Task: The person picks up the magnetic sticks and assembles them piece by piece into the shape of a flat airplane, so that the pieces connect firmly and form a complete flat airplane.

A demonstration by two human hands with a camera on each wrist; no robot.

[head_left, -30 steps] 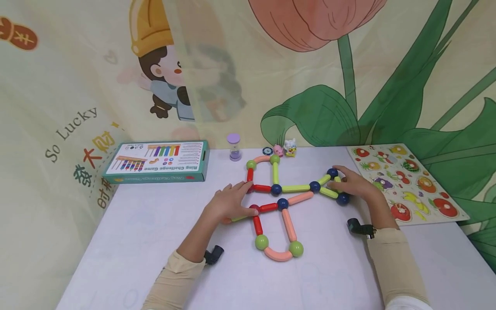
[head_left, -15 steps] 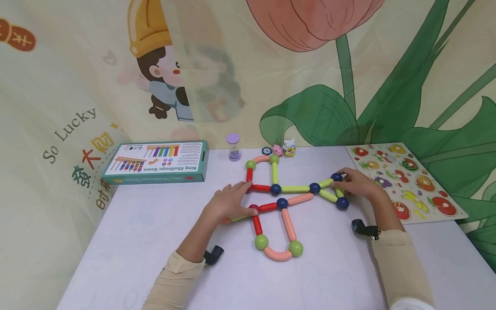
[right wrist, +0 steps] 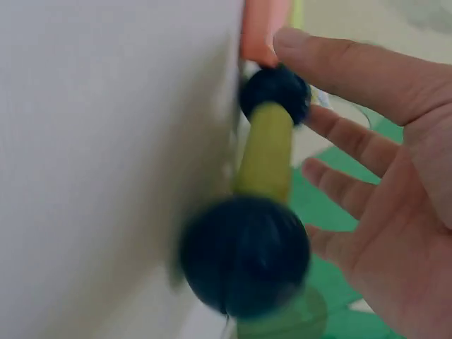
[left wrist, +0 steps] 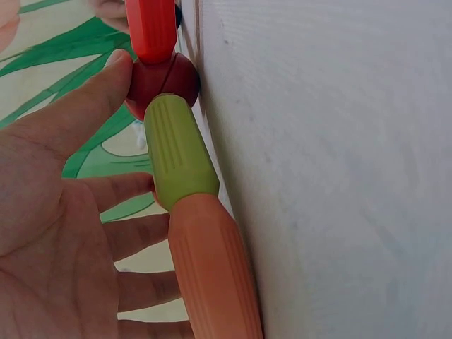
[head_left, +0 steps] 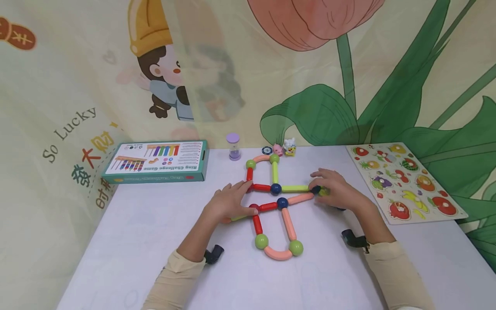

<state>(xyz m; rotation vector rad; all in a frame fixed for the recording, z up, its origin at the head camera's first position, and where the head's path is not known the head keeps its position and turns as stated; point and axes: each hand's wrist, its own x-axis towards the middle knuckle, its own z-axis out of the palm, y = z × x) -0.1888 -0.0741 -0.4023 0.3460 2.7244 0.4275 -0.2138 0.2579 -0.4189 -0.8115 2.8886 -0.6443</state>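
Note:
Magnetic rods and balls lie joined as a flat figure on the white table. My left hand (head_left: 228, 204) rests at its left side with fingers spread, the thumb against a dark red ball (left wrist: 162, 85). Beside that hand are a lime rod (left wrist: 176, 152) and an orange rod (left wrist: 212, 261). My right hand (head_left: 335, 189) has thumb and forefinger on either side of a blue ball (right wrist: 275, 92), where a lime rod (head_left: 296, 188) ends. A short lime rod (right wrist: 266, 152) runs from it to a nearer blue ball (right wrist: 244, 254); the head view mostly hides this triangle behind the hand.
A Ring Challenge Game box (head_left: 155, 161) lies at the back left. Near the back edge stand an hourglass (head_left: 234, 147) and small figurines (head_left: 289, 147). A fruit puzzle board (head_left: 407, 183) lies on the right. A printed cloth (head_left: 248, 86) hangs behind.
My right hand first shifts a little right with the triangle's far blue ball, then leaves that ball and moves left to the blue ball at the triangle's tip. The left hand stays put.

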